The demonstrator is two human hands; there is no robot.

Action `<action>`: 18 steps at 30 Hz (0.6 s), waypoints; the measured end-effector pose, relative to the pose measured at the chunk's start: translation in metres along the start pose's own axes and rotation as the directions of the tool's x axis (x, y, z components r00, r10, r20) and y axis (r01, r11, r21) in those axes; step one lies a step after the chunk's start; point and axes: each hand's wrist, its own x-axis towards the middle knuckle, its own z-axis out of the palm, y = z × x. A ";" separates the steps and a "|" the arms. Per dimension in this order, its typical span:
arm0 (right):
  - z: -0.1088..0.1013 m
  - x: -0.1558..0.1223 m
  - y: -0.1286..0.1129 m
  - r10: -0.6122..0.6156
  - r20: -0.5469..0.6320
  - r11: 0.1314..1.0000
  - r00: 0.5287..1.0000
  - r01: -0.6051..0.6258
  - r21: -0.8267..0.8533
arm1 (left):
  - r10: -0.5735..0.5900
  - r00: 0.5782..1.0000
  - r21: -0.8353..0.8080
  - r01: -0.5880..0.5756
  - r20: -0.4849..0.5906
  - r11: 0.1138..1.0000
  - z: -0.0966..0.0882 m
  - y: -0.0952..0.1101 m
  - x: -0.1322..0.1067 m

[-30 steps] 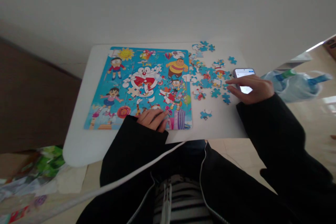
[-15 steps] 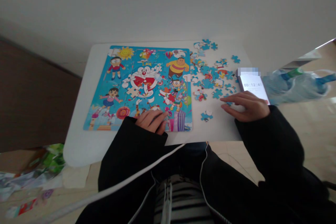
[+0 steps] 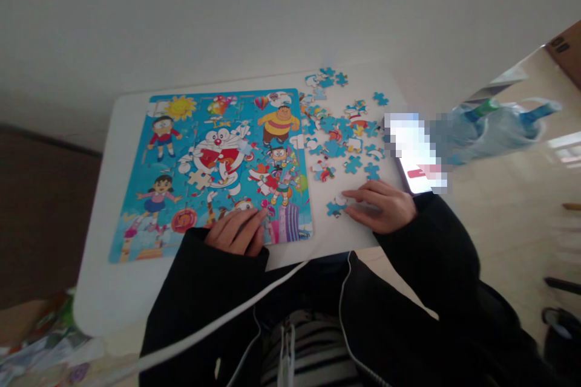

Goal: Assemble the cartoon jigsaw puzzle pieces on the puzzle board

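Note:
A colourful cartoon jigsaw puzzle board (image 3: pixel 213 163) lies on a small white table (image 3: pixel 118 290). My left hand (image 3: pixel 236 231) rests flat on the board's near edge, fingers stretched out and holding nothing. My right hand (image 3: pixel 384 205) lies on the table to the right of the board, fingers extended, its fingertips touching a lone blue puzzle piece (image 3: pixel 336 205). Several loose blue pieces (image 3: pixel 345 133) are scattered beyond it. A phone (image 3: pixel 415 154) with a lit screen lies just past my right wrist.
A plastic bag with bottles (image 3: pixel 490 130) sits off the table's right edge. A white wall rises behind the table. Crumpled wrappers (image 3: pixel 40 338) lie on the floor at lower left. A white cable (image 3: pixel 218 323) crosses my lap.
My right hand has come off the phone and slid left and nearer, down to the lone piece. My left hand stays on the board. The view has shifted, so the table sits further left.

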 end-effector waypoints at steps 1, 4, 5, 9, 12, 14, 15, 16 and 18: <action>0.001 0.000 -0.001 -0.002 -0.004 1.000 1.000 0.002 0.004 | 0.006 1.000 0.007 -0.006 0.004 1.000 0.000 0.000 0.000; 0.000 0.005 -0.004 -0.027 -0.026 1.000 0.999 0.027 0.014 | 0.028 0.999 0.004 -0.028 0.015 1.000 -0.002 -0.001 0.000; -0.002 0.009 -0.004 -0.035 -0.040 0.999 0.999 0.036 0.018 | 0.034 0.999 0.005 -0.035 0.018 0.999 -0.002 -0.002 0.001; -0.003 0.030 -0.005 -0.071 -0.115 0.996 0.991 0.064 -0.060 | 0.037 0.999 0.019 -0.037 0.022 0.999 -0.003 -0.002 0.001; 0.008 0.043 -0.004 -0.176 -0.114 0.975 0.978 0.157 -0.155 | 0.029 0.999 0.018 -0.029 0.028 0.999 -0.004 -0.001 0.001; 0.018 0.045 -0.003 -0.248 -0.094 0.959 0.964 0.230 -0.166 | 0.030 0.999 0.015 -0.030 0.030 0.999 -0.004 -0.001 0.001; 0.022 0.044 -0.002 -0.271 -0.085 0.953 0.959 0.255 -0.161 | 0.032 0.999 0.016 -0.033 0.028 0.999 -0.004 -0.001 0.001; 0.026 0.042 -0.002 -0.287 -0.079 0.950 0.955 0.272 -0.155 | 0.035 0.999 0.017 -0.035 0.026 0.999 -0.004 -0.001 0.002; 0.029 0.035 -0.001 -0.304 -0.079 0.947 0.949 0.292 -0.137 | 0.038 0.999 0.020 -0.039 0.022 0.999 -0.004 -0.001 0.003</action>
